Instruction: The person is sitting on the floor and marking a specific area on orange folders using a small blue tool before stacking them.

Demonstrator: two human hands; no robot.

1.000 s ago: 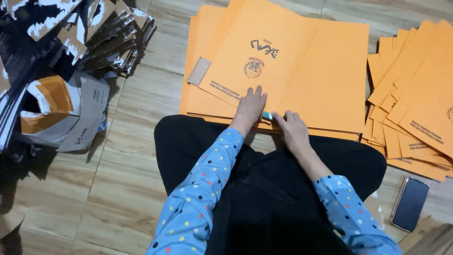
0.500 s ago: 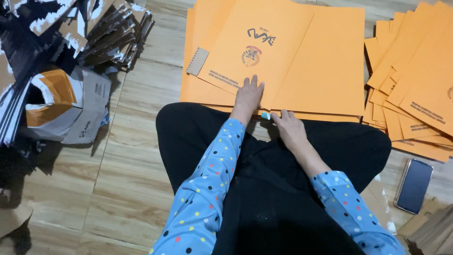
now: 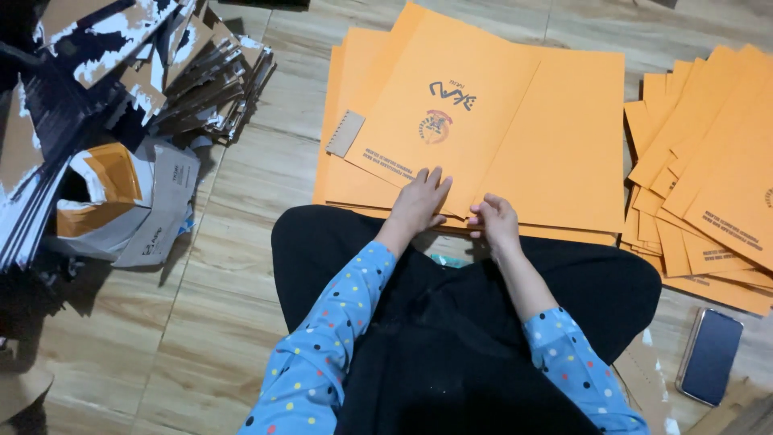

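Sitting cross-legged, left hand (image 3: 419, 201) pressed flat, fingers spread, on the big orange printed cardboard sheet (image 3: 491, 121) topping the stack just ahead of the knees. Right hand (image 3: 493, 224) curled at the near edge, fingertips pinching something small, can't tell what. Looks light, stiffish, easily creased, so probably best grabbed along an edge. Pale wood-look tile floor (image 3: 201, 306), more fanned orange sheets (image 3: 708, 177) right, dark phone (image 3: 710, 356), torn black-and-white cardboard scraps (image 3: 121, 72) left.
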